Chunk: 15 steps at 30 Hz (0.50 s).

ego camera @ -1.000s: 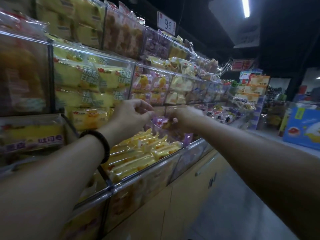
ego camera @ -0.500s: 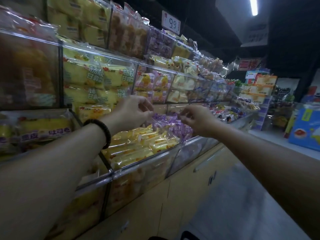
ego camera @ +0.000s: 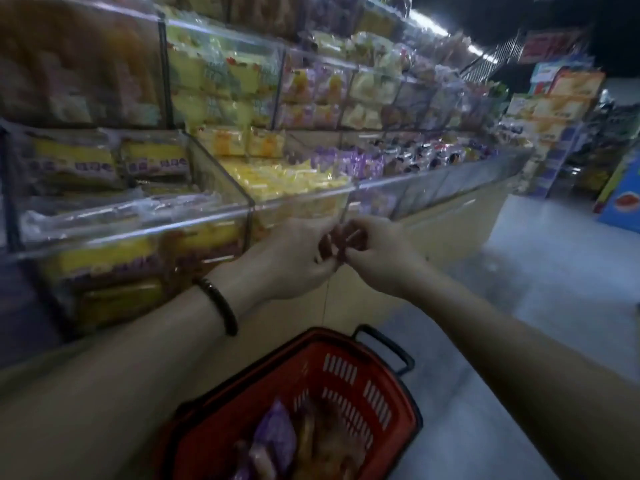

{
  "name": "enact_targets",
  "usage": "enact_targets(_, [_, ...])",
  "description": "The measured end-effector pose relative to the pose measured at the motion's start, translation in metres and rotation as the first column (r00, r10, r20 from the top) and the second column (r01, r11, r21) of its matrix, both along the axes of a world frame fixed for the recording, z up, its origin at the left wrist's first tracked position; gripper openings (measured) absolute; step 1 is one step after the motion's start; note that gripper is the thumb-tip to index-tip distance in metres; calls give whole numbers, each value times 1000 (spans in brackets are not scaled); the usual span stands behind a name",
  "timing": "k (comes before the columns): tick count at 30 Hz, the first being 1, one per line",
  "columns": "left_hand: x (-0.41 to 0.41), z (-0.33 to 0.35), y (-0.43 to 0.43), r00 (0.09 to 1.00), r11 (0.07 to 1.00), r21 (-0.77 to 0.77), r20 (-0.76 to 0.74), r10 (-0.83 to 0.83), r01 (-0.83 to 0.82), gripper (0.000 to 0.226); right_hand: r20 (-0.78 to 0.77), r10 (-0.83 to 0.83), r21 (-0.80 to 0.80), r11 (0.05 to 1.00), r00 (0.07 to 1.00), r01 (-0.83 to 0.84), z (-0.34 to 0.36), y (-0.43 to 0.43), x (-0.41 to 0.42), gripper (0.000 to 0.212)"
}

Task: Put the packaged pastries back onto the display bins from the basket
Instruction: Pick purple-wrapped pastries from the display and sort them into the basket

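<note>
My left hand [ego camera: 294, 258] and my right hand [ego camera: 377, 254] meet fingertip to fingertip in front of the clear display bins [ego camera: 138, 226], above the basket. Their fingers are loosely curled and I see no package in them. The red basket [ego camera: 391, 386] stands on the floor below my arms. A purple packaged pastry [ego camera: 273, 438] and a brown one [ego camera: 329, 441] lie in it. More purple packs [ego camera: 349, 161] fill a bin beyond my hands, next to a bin of yellow packs [ego camera: 287, 174].
Tiers of clear bins full of wrapped pastries run along the left and into the distance. A beige cabinet front [ego camera: 443, 220] lies below them. The grey aisle floor [ego camera: 536, 306] opens to the right, with stacked boxes [ego camera: 554, 109] at the far end.
Both hands have drawn back from the purple-pack bin and come together lower down. The view has tilted downward, bringing the red basket into sight.
</note>
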<state>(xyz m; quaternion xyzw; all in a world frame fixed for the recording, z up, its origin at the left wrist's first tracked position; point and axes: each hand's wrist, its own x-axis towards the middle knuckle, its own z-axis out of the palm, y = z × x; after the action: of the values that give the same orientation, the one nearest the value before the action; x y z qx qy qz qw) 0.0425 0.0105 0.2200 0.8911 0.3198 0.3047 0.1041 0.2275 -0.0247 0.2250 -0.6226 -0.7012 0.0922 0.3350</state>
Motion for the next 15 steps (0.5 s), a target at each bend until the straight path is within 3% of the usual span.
enact_targets(4, [-27, -94, -31, 977, 956, -241, -173, 125, -165, 22, -33, 39, -212, 976, 999, -45, -86, -37, -28, 16])
enact_targets(8, [-61, -170, -48, 926, 870, -417, -363, 106, -263, 22, -14, -3, -391, 920, 1000, -2, -169, -66, -41, 22])
enact_targets(12, [-81, -218, -44, 918, 750, -569, -374, 128, -337, 19, 32, -4, -585, 811, 999, 21, -237, -76, -44, 30])
enact_targets(15, [-92, -243, -32, 890, 700, -589, -431, 150, -404, 16, 117, 88, -734, 679, 989, 27, -273, -70, -48, 29])
